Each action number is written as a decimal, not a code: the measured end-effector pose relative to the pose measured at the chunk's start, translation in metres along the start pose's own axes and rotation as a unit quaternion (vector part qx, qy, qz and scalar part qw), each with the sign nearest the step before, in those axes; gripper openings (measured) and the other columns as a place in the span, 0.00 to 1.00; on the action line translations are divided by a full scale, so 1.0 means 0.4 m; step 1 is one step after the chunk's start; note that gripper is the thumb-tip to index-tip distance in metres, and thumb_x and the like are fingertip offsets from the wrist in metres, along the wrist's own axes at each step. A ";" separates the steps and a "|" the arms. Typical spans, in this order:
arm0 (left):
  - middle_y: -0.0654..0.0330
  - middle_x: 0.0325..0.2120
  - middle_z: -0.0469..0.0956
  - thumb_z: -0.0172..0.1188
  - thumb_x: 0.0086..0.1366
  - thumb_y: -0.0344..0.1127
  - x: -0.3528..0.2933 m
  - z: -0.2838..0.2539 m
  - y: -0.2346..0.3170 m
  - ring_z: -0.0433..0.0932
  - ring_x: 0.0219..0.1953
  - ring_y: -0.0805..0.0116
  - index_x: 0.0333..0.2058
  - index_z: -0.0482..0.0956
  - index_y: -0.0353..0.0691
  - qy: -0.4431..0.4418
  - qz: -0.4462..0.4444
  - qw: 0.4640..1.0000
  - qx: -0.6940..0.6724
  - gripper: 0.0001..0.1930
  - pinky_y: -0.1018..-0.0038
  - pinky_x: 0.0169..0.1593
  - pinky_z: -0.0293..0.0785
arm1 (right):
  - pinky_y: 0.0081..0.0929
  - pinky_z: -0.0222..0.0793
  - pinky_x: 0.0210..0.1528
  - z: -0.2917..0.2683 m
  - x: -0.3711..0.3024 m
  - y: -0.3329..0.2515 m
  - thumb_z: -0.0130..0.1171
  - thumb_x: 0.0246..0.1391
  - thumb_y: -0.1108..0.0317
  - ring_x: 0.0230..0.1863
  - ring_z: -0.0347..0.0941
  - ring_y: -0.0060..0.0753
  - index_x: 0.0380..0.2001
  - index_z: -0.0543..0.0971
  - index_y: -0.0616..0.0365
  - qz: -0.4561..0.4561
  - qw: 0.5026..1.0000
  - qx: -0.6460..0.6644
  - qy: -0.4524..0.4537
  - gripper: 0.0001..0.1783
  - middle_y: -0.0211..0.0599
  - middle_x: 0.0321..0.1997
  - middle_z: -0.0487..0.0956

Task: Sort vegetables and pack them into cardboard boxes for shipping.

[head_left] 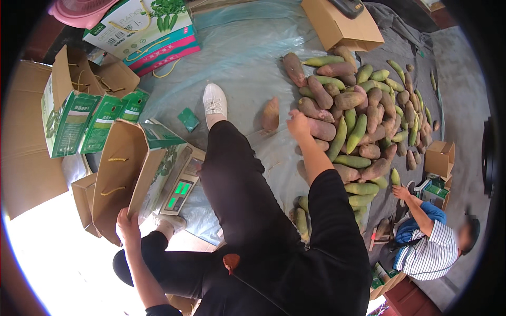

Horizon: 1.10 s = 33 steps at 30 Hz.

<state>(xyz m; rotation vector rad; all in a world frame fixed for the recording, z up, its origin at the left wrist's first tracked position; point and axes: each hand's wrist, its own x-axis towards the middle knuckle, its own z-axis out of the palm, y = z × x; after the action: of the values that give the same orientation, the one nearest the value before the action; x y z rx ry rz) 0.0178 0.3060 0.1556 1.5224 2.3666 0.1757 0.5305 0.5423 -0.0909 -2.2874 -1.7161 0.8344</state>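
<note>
My left hand is closed on the near edge of an open cardboard box, which has green printed sides and yellow cord handles. The box stands tilted on a digital scale with lit green displays. My right hand reaches to the left edge of a large pile of long radishes, some green, some reddish-brown. Its fingers look bent, and whether they grip anything is unclear. A radish end lies right beside it. One loose reddish-brown radish rests on the plastic sheet, left of that hand.
More open printed boxes stand at left, with flat gift boxes behind them. A plain carton sits at the far side. At right, a person in a striped shirt holds a green radish. Plastic sheeting covers the floor.
</note>
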 end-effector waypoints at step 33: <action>0.53 0.32 0.73 0.55 0.51 0.21 0.004 0.013 0.028 0.73 0.35 0.53 0.36 0.73 0.34 0.031 -0.020 0.999 0.022 0.11 0.65 0.39 0.69 | 0.53 0.49 0.55 -0.056 0.379 -0.118 0.51 0.52 0.62 0.49 0.69 0.40 0.54 0.64 0.59 0.047 0.923 -0.380 0.046 0.26 0.41 0.43 0.77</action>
<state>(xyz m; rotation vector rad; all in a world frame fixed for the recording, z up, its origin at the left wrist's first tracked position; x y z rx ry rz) 0.0285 0.3117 0.1536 1.5092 2.4618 0.1654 0.5307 0.7024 -0.1019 -2.8155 -2.1620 0.0284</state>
